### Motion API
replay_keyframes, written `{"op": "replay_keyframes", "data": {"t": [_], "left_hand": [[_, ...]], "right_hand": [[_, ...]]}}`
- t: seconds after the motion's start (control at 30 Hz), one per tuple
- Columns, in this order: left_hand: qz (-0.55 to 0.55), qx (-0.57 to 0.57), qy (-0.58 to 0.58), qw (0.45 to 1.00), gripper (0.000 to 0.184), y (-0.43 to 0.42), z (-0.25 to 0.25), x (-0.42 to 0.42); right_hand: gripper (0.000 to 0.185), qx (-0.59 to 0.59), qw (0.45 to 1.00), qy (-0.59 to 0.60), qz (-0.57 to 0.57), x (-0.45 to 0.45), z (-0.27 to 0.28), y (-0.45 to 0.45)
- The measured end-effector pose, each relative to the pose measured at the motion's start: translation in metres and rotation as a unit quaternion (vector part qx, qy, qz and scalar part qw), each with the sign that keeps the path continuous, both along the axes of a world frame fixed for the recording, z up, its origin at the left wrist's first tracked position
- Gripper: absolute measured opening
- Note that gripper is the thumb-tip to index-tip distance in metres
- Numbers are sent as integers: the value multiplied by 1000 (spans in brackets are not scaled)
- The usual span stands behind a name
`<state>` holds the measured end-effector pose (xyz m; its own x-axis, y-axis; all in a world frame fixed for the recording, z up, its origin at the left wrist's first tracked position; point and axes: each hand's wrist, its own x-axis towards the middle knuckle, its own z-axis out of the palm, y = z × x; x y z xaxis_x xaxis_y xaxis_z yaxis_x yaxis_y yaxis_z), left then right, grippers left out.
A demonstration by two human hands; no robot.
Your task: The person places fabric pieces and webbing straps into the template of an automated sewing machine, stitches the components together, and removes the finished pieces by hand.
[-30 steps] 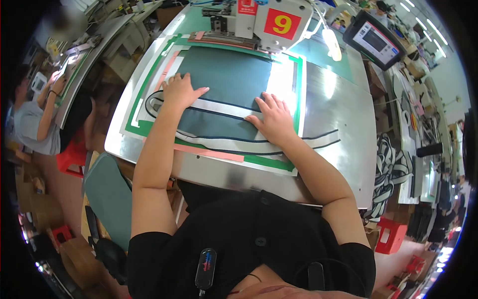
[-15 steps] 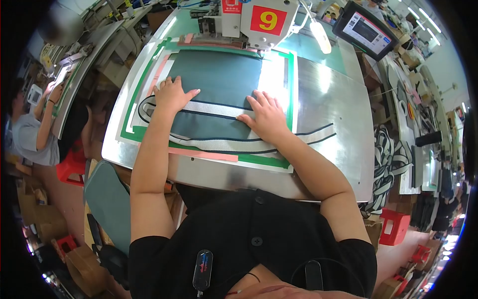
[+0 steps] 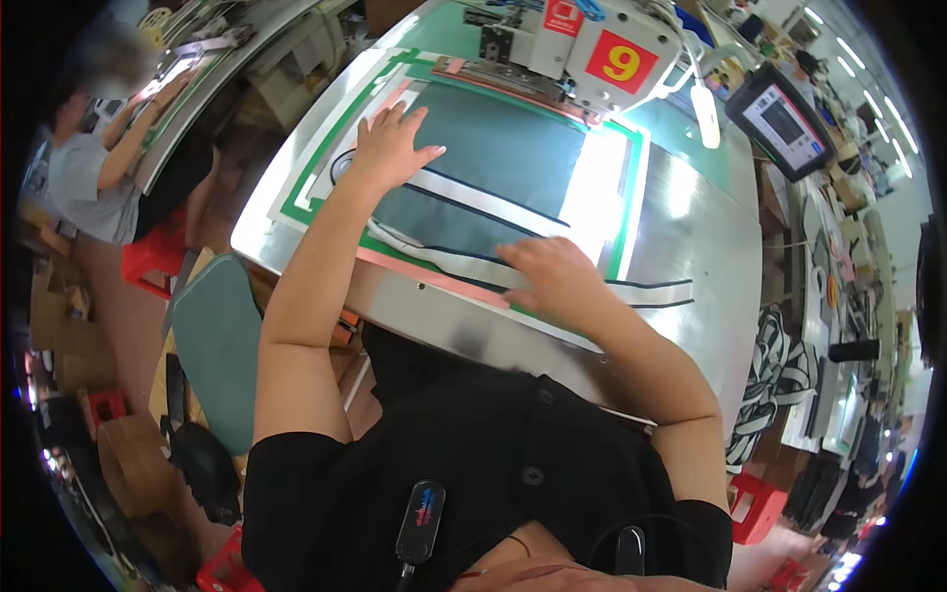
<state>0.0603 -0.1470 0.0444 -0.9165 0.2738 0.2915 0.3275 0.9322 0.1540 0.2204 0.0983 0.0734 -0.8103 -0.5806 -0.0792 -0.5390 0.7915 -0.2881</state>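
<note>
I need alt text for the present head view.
A person's bare left hand lies at the left edge of a dark green fabric panel crossed by a white, black-edged fabric strap; the bare right hand, blurred, is over the strap's lower length. Beyond stands a white machine marked 9.

Right fingers (image 3: 525, 255) — blurred, indistinct

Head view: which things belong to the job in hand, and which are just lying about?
Likely in the job:
grey-green panel, by the left hand
dark-edged white strap, near the right hand
green-taped frame
machine marked 9

Apparently just lying about:
red stool, lower right
cardboard box, lower left
</note>
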Motion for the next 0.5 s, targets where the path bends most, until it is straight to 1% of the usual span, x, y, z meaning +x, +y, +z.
{"op": "replay_keyframes", "data": {"t": [0.03, 0.07, 0.1, 0.13, 0.17, 0.23, 0.27, 0.3, 0.33, 0.37, 0.43, 0.47, 0.5], "left_hand": [[-39, -9, 75, 996, 58, -4, 9, 11], [-67, 12, 33, 997, 47, -8, 20, 22], [-100, 59, -78, 990, 45, -12, 29, 36], [-131, 107, -188, 968, 43, -14, 34, 50], [-213, 61, -208, 953, 40, -16, 33, 63], [-269, 27, -276, 922, 35, -15, 33, 95], [-267, 28, -276, 923, 35, -12, 31, 102], [-249, 17, -254, 934, 33, -8, 29, 106], [-232, 7, -232, 945, 31, -7, 26, 108], [-270, 92, -141, 948, 31, -14, 19, 104], [-175, 239, -237, 925, 29, -18, 62, 102], [-189, 298, -192, 915, 27, -24, 68, 94], [-180, 303, -183, 918, 26, -28, 81, 88]], "right_hand": [[46, 13, 995, 94, 33, 10, -11, -3], [46, 10, 995, 94, 38, 11, -19, -6], [44, 32, 996, 78, 11, 10, -24, -7], [41, 56, 996, 62, -15, 9, -25, -6], [41, 57, 996, 63, -12, 7, -24, -5], [37, -74, 993, 85, -40, -3, -19, -2], [35, -183, 978, -23, -95, -8, -6, 0], [34, -286, 938, -131, -148, -14, 8, 3], [34, -388, 881, -222, -156, -26, 10, 8], [36, -440, 830, -286, -188, -31, 22, 15], [40, -456, 849, -240, -119, -36, 35, 22], [44, -402, 883, -227, -91, -34, 37, 25], [44, -289, 949, -114, -57, -28, 46, 22]]}}
